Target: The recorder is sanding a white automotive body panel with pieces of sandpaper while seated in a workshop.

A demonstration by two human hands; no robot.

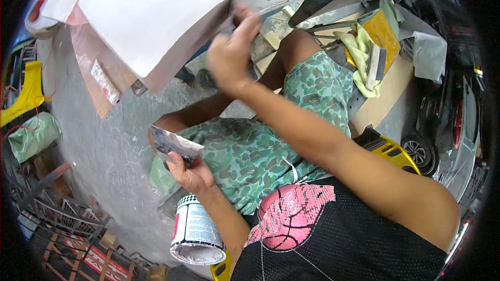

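Observation:
My left hand (191, 171) grips a flat metal putty plate (177, 143) smeared with pale putty, held above my left thigh. My right hand (232, 54) is raised at the lower edge of a large white car body panel (156, 15). Its fingers are curled closed and smeared by motion; what they hold, if anything, I cannot make out. A grey, smudged patch shows on the panel edge beside those fingers. Just below my left wrist is a putty can (195, 229) with a pale, crusted rim.
On the right, a yellow-green cloth (359, 54) lies under a wide scraper blade (374, 67). A yellow plastic seat (396, 153) is by my hip. Brown masking paper (94, 73) hangs below the panel. At left are a green bag (34, 138) and a crate (67, 216).

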